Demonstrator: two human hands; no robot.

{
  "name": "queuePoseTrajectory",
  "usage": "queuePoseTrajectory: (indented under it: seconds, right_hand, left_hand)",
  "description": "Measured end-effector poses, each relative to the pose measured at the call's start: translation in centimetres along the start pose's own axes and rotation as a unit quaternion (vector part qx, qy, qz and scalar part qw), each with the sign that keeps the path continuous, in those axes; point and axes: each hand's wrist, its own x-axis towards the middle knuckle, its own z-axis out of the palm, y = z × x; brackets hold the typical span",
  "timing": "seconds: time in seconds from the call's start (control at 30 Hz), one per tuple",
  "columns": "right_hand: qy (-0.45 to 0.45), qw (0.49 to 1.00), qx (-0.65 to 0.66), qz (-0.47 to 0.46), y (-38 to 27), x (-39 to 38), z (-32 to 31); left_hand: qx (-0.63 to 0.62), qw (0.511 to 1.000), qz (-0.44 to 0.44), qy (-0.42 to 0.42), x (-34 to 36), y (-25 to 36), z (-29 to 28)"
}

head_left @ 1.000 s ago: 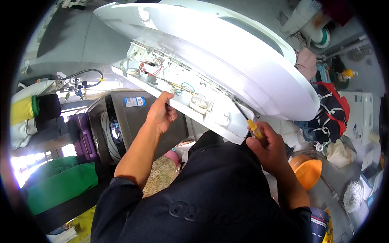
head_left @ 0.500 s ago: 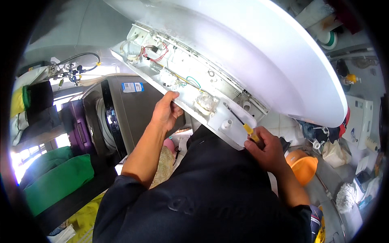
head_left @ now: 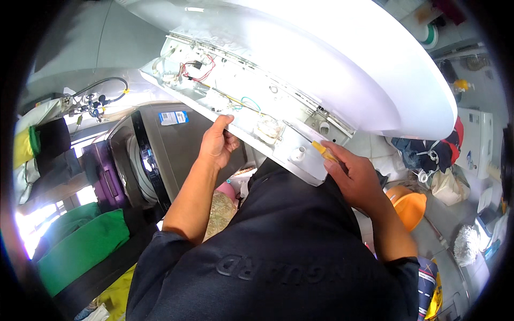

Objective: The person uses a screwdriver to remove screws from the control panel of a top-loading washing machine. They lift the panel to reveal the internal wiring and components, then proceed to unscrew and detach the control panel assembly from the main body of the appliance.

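A long white panel lies opened out in front of me, with its inside facing up. My left hand is closed on its near edge, the thumb over the rim. My right hand holds a screwdriver by its yellow handle, above the panel's right end. The shaft points up and left, toward a clear-covered round part; whether the tip touches anything I cannot tell. Red wires and a yellow-green cable run along the inside. Behind the panel rises a large curved white cover.
To the left stands a grey front-loading washer, with a purple suitcase and green cloth beyond. A black hose with valves is at the far left. On the right floor are an orange basin and a white mop head.
My right hand has moved up and slightly left, bringing the screwdriver nearer the clear-covered part. My left hand stays on the panel's edge. The whole view has shifted a little.
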Motion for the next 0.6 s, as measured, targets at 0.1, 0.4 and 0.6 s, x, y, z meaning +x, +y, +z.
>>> queuePoseTrajectory:
  seconds: [0.1,0.4,0.6]
  right_hand:
    - [-0.006,0.999,-0.041,-0.017,0.0,0.4,0.2]
    - [-0.023,0.996,-0.077,-0.038,0.4,1.1,-0.2]
    - [-0.025,0.996,-0.073,-0.054,1.1,1.7,-0.4]
  left_hand:
    - [0.001,1.000,0.003,-0.007,0.1,0.0,0.0]
    - [0.070,0.997,0.002,0.020,-0.4,0.1,0.8]
    - [0.188,0.981,-0.008,0.053,-2.6,-0.3,4.0]
